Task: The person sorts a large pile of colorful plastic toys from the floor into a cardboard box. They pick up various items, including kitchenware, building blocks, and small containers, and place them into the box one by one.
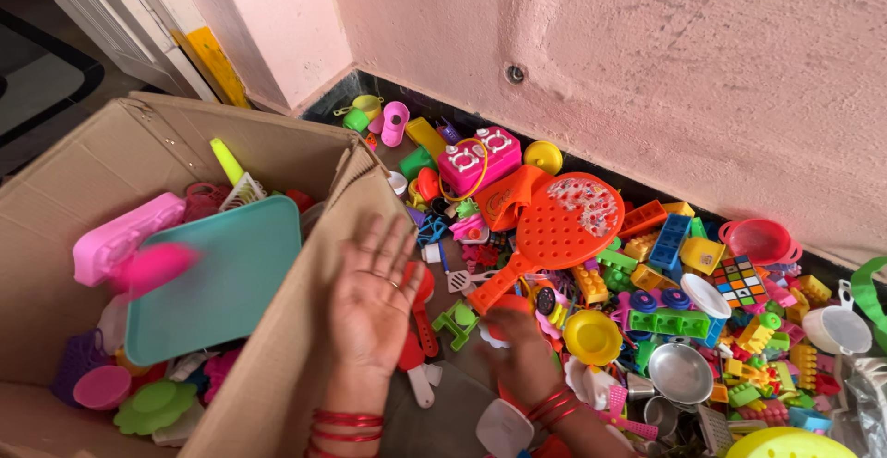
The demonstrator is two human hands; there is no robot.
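1. The left hand (372,293) is spread wide, fingers apart and palm down, holding nothing; it hovers at the cardboard box's (305,347) right wall, red bangles at the wrist.
2. At 9 o'clock from that hand, a blurred pink toy (152,267) is over the box, in front of a teal tray (217,278) lying among toys inside.
3. The right hand (517,352) is low in the toy pile (647,301) on the floor, at 4 o'clock from the left hand; its fingers curl downward onto small pieces, but whether it pinches anything cannot be told.
4. An orange perforated paddle (554,232) lies at 12 o'clock from the right hand, its handle pointing toward the hand.
5. A yellow toy bowl (592,336) sits just at 3 o'clock of the right hand, and a small metal bowl (680,373) is farther along.
6. A pink toy stove (479,158) rests near the wall at 12 o'clock.
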